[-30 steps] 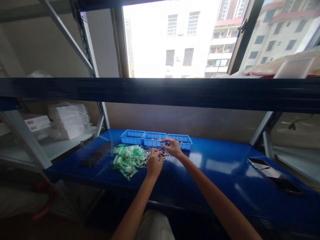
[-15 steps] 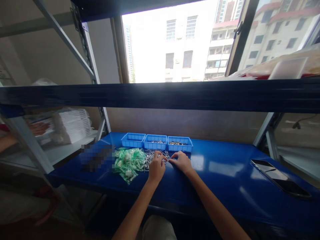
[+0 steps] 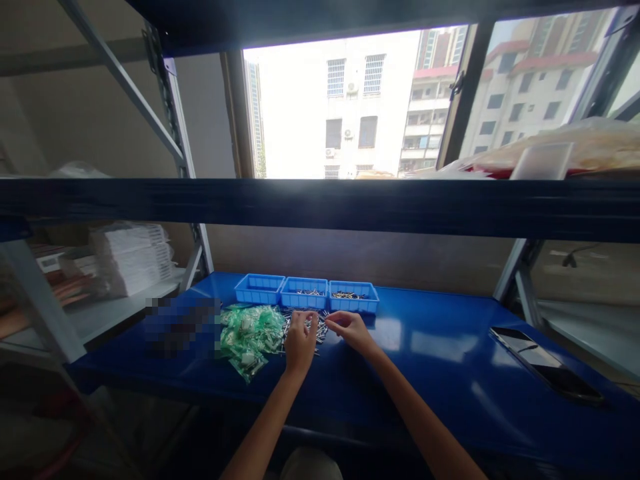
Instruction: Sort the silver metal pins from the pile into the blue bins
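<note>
A loose pile of thin silver metal pieces, like screws or pins [image 3: 323,328], lies on the blue shelf top. Over the pile is my left hand [image 3: 301,343], its fingers curled and bent together; what they hold is too small to make out. Just to the right, my right hand [image 3: 354,332] has thumb and forefinger drawn together at the pile's edge, and any piece between them cannot be told. Green plastic bags [image 3: 250,337] with small parts inside lie left of my left hand.
Behind the pile stand three blue bins, the left bin [image 3: 260,297], the middle bin [image 3: 304,302] and the right bin [image 3: 353,307]; the latter two hold small metal pieces. A phone [image 3: 545,363] lies far right. A dark blue beam [image 3: 320,207] crosses above. Another person's arm [image 3: 30,313] shows at left.
My hands have drawn slightly apart; their fingertips were nearly meeting over the pile. The camera view has tilted a little, so the shelf sits lower in the picture.
</note>
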`<state>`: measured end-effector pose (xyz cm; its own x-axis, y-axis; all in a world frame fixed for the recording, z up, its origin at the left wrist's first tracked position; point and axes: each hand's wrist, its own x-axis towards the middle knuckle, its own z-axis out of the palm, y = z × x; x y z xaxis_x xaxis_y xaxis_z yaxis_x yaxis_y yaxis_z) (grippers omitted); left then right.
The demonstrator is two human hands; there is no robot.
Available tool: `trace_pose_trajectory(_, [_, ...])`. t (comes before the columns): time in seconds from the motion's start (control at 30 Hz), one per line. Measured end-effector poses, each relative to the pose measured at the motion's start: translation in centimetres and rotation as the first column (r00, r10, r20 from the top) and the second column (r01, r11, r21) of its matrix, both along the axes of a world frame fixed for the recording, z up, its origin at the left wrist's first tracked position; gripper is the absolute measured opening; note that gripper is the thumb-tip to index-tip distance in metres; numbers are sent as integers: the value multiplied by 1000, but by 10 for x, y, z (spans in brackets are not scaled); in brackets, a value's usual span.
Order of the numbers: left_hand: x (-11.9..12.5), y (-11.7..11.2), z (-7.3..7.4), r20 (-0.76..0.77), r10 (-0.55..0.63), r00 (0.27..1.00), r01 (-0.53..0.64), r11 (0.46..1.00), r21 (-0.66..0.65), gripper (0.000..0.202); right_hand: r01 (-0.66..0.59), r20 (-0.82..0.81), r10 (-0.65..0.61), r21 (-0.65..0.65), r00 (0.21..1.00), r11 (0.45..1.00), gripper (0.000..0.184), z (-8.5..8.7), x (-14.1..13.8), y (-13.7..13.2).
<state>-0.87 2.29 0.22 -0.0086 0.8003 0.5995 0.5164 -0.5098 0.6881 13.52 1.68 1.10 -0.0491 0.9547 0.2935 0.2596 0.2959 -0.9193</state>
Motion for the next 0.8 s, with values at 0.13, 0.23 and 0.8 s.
trace_pose_trajectory(0.13, [0,2,-3,7,10,1000,-11,1000,22,31,-56,-64,53,-48,997,997,38,-1,-1,-2])
trace_pose_trajectory(0.23, [1,3,-5,5,-1,1000,1,1000,26,30,-118,-77,115,-48,990,992,36,-4,-1,-3])
trace_pose_trajectory(0.8, [-3,3,-5,160,-70,985,50,991,125,26,86,-140,-101,-105,985,991,43,-1,-6,-1])
